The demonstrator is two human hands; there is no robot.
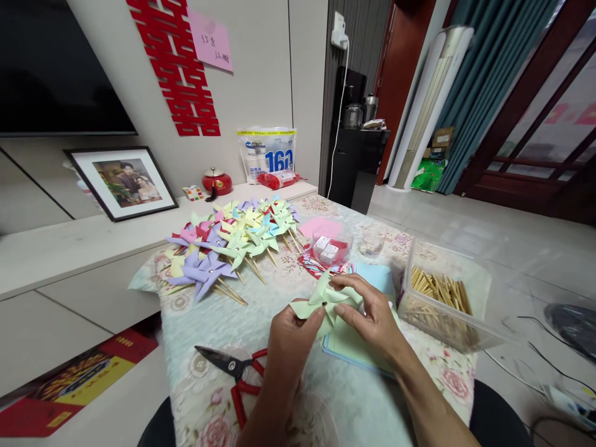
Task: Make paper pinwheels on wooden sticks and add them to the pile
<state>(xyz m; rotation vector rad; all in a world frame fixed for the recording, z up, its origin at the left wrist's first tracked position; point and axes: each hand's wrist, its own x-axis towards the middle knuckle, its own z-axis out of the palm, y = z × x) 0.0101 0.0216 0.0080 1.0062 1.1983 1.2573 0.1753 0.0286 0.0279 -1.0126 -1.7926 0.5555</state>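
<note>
A pale green paper pinwheel is held between both hands above a stack of coloured paper sheets. My left hand grips its lower left edge from below. My right hand pinches the folded flaps near its centre with fingertips. Red-handled scissors lie on the floral tablecloth just left of my left wrist.
A pile of finished pinwheels on wooden sticks covers the table's far left. A clear box of wooden sticks stands at the right. A small clear tub and a small glass dish sit behind the paper. A framed photo leans on the low cabinet.
</note>
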